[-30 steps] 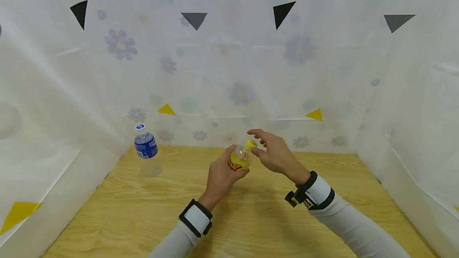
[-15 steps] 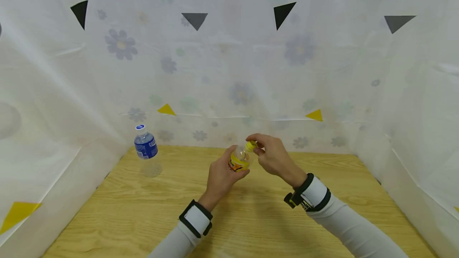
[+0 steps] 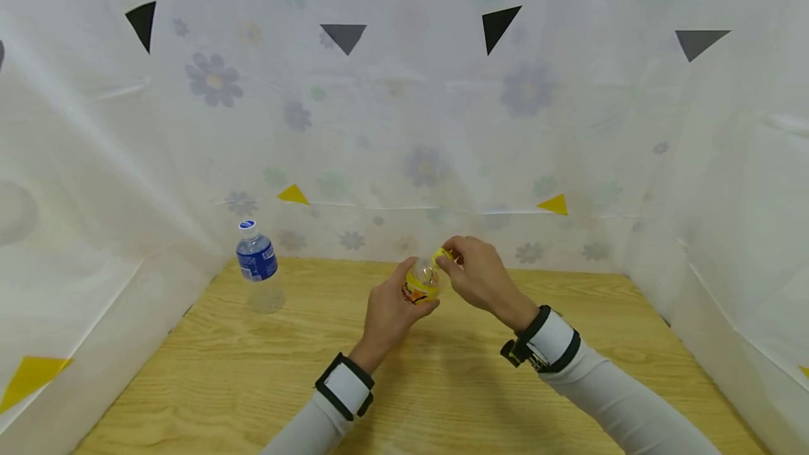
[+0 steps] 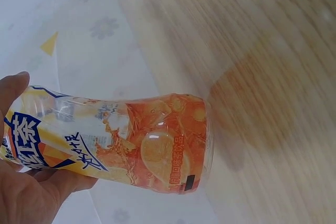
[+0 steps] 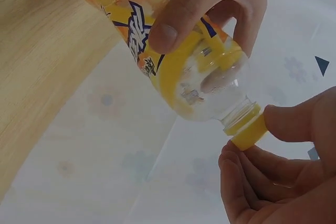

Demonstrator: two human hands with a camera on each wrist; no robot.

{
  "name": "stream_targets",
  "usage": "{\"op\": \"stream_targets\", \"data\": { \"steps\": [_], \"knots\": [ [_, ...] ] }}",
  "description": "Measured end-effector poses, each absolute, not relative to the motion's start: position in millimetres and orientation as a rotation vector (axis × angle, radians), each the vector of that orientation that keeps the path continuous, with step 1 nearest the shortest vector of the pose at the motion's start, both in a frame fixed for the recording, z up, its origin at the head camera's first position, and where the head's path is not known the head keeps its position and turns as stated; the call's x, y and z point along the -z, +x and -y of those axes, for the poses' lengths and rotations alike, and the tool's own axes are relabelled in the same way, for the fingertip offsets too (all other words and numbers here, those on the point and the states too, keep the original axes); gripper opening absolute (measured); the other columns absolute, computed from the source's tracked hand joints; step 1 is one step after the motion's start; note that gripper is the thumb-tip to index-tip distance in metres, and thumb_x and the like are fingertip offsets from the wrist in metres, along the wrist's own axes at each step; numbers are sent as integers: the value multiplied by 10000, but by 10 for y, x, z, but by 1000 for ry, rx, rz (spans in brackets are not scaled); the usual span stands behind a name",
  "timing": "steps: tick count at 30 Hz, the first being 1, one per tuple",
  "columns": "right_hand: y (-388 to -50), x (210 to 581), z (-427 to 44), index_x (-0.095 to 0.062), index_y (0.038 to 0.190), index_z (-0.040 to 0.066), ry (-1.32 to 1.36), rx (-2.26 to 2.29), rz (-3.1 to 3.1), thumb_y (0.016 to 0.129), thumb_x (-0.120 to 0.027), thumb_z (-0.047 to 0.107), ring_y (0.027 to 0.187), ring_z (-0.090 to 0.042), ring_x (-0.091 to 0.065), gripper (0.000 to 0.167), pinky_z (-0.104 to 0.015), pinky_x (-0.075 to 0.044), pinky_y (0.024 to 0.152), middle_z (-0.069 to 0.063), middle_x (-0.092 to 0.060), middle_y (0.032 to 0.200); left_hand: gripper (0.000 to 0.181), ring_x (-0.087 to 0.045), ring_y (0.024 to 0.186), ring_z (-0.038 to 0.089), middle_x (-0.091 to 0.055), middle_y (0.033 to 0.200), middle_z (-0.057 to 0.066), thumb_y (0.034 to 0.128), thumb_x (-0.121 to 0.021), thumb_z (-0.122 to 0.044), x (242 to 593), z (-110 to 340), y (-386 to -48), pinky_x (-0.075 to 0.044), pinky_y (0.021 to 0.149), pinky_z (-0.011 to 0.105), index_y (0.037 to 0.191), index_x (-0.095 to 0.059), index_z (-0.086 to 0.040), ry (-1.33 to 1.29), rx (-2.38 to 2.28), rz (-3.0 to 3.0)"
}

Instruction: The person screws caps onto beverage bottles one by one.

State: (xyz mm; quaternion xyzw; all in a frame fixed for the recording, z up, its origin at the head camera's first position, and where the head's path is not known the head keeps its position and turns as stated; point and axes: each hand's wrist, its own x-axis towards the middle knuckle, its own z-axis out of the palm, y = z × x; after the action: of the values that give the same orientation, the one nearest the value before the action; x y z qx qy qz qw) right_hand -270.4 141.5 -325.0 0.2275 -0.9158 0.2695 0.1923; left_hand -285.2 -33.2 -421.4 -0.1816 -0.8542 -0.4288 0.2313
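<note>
My left hand point(image 3: 390, 307) grips a clear plastic drink bottle point(image 4: 152, 145) with an orange and yellow label, thumb on one side and fingers on the other. The bottle's neck tilts toward my right hand point(image 3: 483, 276). In the right wrist view, the thumb and fingers of that hand pinch the yellow cap point(image 5: 250, 134) at the bottle's mouth. A yellow ring shows on the neck just below the cap. No liquid shows in the clear upper part of the bottle. In the left wrist view the base is held off the wooden table point(image 4: 273, 103).
A second clear bottle point(image 3: 257, 265), with a blue label and a white-and-blue cap, stands upright at the table's back left. White flowered sheeting point(image 3: 404, 125) with black, grey and yellow triangles encloses the back and sides.
My right hand has closed in on the yellow cap, its fingers going from spread around it to pinching it, then shifting their hold. The left hand and bottle have stayed nearly still.
</note>
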Motion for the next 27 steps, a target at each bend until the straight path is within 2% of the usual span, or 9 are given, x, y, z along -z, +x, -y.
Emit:
{"op": "stream_targets", "data": {
  "steps": [5,10,20,27],
  "knots": [
    [-2743,3283,-1419,-666,948,29,593,-756,2565,989,-668,257,698,-178,-527,232,-348,-453,654,-62,-617,815,766,-716,882,196,-744,1075,46,768,-898,-328,4214,332,-2845,-564,723,338,1433,-536,-206,-504,1183,2350],
    [-2790,3339,-1422,-593,834,66,570,-711,2525,983,-675,330,619,-162,-430,314,-317,-376,609,-34,-522,723,763,-717,877,198,-745,1066,48,772,-895,-327,4211,328,-2838,-565,719,336,1434,-538,-199,-503,1182,2349],
    [-2792,3377,-1417,-547,787,83,564,-691,2476,971,-689,355,598,-161,-384,358,-305,-337,580,-24,-457,687,768,-722,879,218,-748,1067,65,757,-909,-271,4216,319,-2842,-573,725,366,1426,-547,-166,-507,1184,2328],
    [-2777,3346,-1429,-600,836,67,535,-670,2531,973,-669,420,633,-162,-466,385,-318,-410,612,-38,-545,738,754,-722,873,202,-750,1057,55,769,-899,-303,4210,327,-2831,-569,718,342,1426,-541,-201,-512,1182,2342]
  ]
}}
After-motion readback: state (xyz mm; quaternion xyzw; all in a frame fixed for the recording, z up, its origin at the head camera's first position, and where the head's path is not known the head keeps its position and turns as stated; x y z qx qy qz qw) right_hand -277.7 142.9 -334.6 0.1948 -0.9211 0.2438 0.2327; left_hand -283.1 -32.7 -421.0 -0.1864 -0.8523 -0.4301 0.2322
